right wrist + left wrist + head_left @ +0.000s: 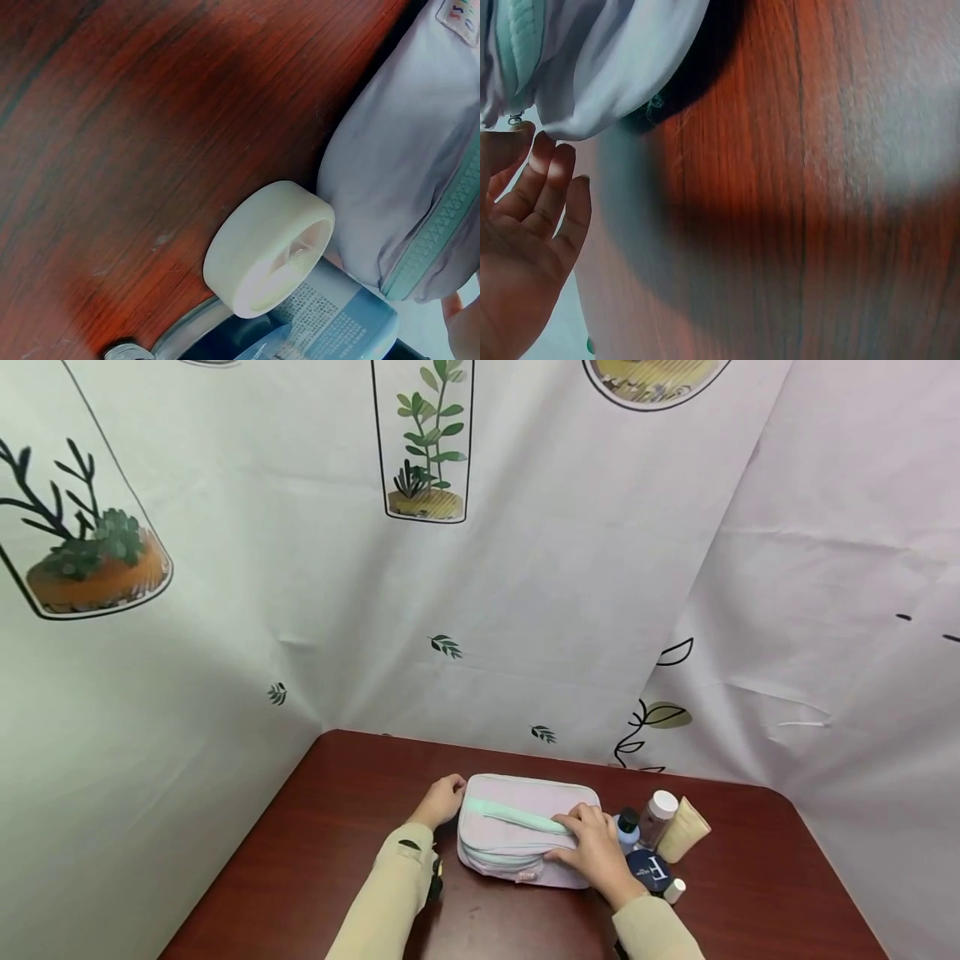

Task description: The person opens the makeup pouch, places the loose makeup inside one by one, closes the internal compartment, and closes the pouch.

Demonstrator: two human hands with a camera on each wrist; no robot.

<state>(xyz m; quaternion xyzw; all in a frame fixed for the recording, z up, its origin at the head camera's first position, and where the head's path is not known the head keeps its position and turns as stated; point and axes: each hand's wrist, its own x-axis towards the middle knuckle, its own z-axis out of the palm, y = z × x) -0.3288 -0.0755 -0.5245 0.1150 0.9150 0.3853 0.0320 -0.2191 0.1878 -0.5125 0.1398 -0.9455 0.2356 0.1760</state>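
A lilac zippered pouch with a mint carry handle lies on the brown table. At its left end is my left hand; in the left wrist view the thumb and index finger of this hand pinch at a small metal zipper pull at the end of the mint zipper. My right hand rests on the pouch's right part, fingers spread over the top by the handle's end, thumb towards the front. Only its fingertips show at the edge of the right wrist view.
Close to the pouch's right end stand a blue bottle with a black cap, a clear white-capped bottle and a cream tube. A dark round case and a small white cylindrical piece lie before them. Printed cloth hangs behind the table.
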